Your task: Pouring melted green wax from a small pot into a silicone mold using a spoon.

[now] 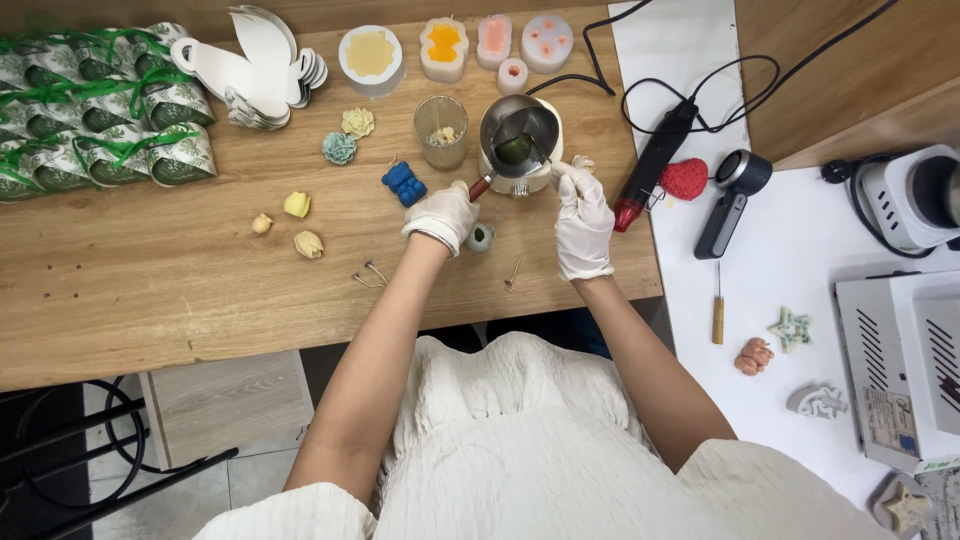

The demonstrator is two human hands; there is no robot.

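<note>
Both my hands wear white gloves over a wooden table point(150, 290). My left hand point(443, 216) grips the reddish handle of a small metal pouring pitcher point(518, 133), tilted, with green liquid inside. The pitcher hangs over a cream-coloured mould point(538, 178) that it mostly hides. My right hand point(582, 220) rests against the mould's right side, fingers pinched near its top edge. A small round green-white piece point(481, 238) lies between my wrists.
A mesh glass cup point(441, 131), a blue bear figure point(404, 184), flower-shaped and yellow wax pieces sit left of the pitcher. Filled moulds point(444, 48) line the far edge. Wrapped green-ribbon packages point(90, 110) are far left. A heat gun point(655, 160) and appliances lie right.
</note>
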